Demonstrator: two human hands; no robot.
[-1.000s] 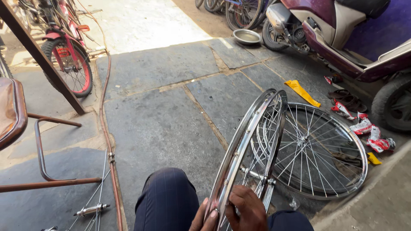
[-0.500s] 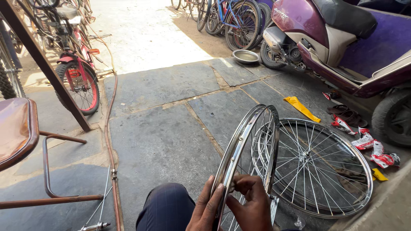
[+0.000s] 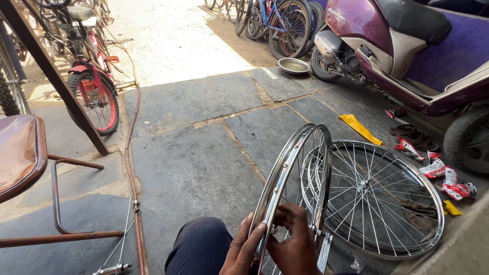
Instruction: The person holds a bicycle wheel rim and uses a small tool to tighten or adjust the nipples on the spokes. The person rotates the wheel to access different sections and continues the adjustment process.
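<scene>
Left of the fingers stand a brown-seated metal chair [image 3: 23, 153] and a small red bicycle [image 3: 94, 94]. The left hand [image 3: 243, 250] curls its fingers [image 3: 254, 231] on the near edge of the upright shiny steel wheel rim [image 3: 290, 173] — its plane runs away from the person. The right hand [image 3: 295, 242] is inside it, fingertips pinched among the thin spokes (on what, I cannot tell). Just right lies a spoked steel wheel [image 3: 377, 198] flat on the stone; beyond, a maroon scooter [image 3: 407, 46].
</scene>
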